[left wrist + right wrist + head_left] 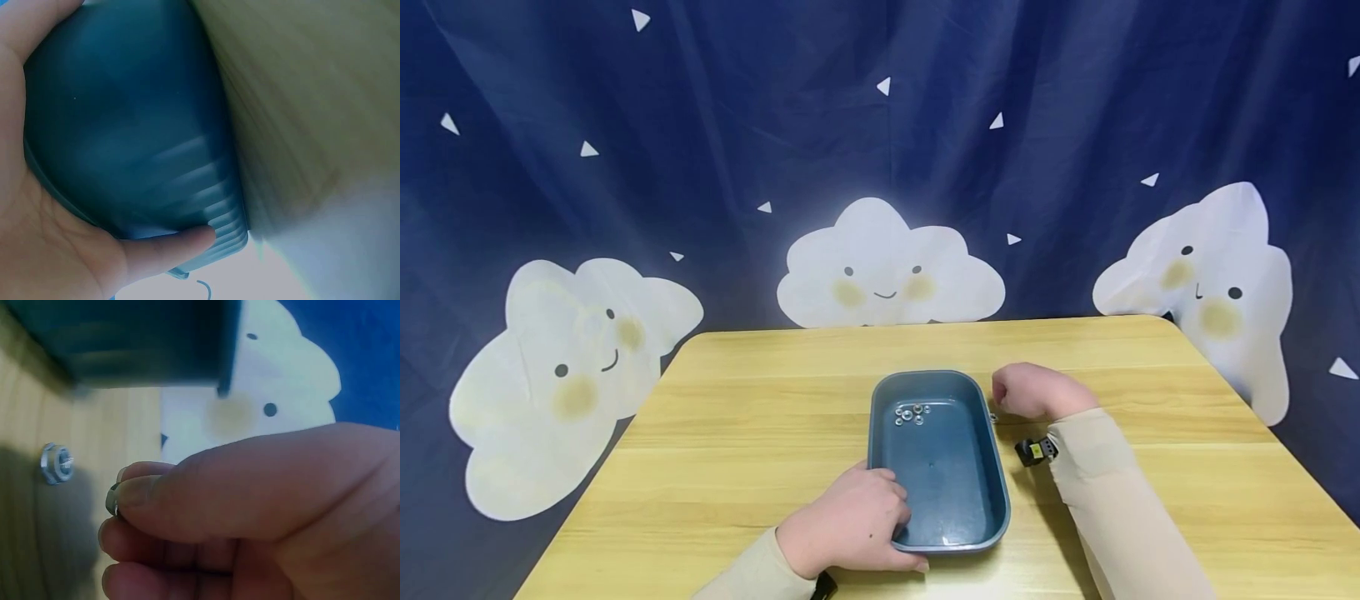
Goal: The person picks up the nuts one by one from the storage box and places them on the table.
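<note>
A dark blue-grey plastic tray lies on the table, with several small metal nuts grouped near its far left corner. My left hand grips the near left corner, fingers over the rim and thumb along the outer wall. Just beyond the tray's right side is my right hand. Its thumb and forefinger pinch a small metal nut, mostly covered by the fingertips in the right wrist view. Another flanged nut rests on the wood close to those fingers, outside the tray.
The light wooden table reaches back to a dark blue curtain printed with white clouds. Black wrist gear sits by the right sleeve. The tray's raised wall stands between the right hand and the nuts inside.
</note>
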Tool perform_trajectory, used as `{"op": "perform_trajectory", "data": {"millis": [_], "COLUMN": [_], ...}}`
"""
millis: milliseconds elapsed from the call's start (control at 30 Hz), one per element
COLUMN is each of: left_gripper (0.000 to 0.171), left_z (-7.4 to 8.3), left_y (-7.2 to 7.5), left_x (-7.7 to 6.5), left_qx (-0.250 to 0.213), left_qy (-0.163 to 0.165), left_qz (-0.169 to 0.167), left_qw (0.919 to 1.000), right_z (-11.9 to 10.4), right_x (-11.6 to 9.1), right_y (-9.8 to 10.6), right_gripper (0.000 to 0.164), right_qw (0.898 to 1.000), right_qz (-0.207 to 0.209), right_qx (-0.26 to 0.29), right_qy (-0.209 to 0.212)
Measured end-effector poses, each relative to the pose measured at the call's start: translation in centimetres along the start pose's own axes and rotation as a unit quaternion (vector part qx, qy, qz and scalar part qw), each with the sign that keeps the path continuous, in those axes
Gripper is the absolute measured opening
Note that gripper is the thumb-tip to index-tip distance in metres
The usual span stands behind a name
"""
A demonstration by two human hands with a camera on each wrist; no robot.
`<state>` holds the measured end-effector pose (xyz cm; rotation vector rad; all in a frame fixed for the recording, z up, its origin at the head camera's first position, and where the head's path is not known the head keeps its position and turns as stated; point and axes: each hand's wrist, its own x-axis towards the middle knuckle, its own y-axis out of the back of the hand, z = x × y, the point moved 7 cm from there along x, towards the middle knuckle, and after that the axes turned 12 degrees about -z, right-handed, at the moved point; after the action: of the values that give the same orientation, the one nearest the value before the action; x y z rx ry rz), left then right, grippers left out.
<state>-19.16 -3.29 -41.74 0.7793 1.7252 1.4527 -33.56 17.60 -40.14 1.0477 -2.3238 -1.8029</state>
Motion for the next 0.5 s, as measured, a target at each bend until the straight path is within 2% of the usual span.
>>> {"op": "perform_trajectory", "data": {"millis": [233, 400, 500], "left_gripper": [0.056, 0.056, 0.056], "left_z": [0.1, 0.2, 0.1], "left_y": [0.2, 0.4, 0.3], "left_x": [-0.2, -0.2, -0.2], "left_qx": [0.002, 0.007, 0.002], "left_qy": [-0.003, -0.007, -0.006], "left_qz": [0.012, 0.024, 0.019], "left_qw": [0.9999, 0.9997, 0.9998], "right_z": [0.6, 0.8, 0.8], "right_x": [0.8, 1.2, 1.3], "right_y": [-1.3, -1.8, -1.9], "right_gripper": [0.013, 0.015, 0.015], "right_qw": [0.999, 0.999, 0.999], "right_qz": [-0.016, -0.020, -0.018], "right_qx": [0.016, 0.010, 0.008], "right_qy": [-0.030, -0.038, -0.039]}}
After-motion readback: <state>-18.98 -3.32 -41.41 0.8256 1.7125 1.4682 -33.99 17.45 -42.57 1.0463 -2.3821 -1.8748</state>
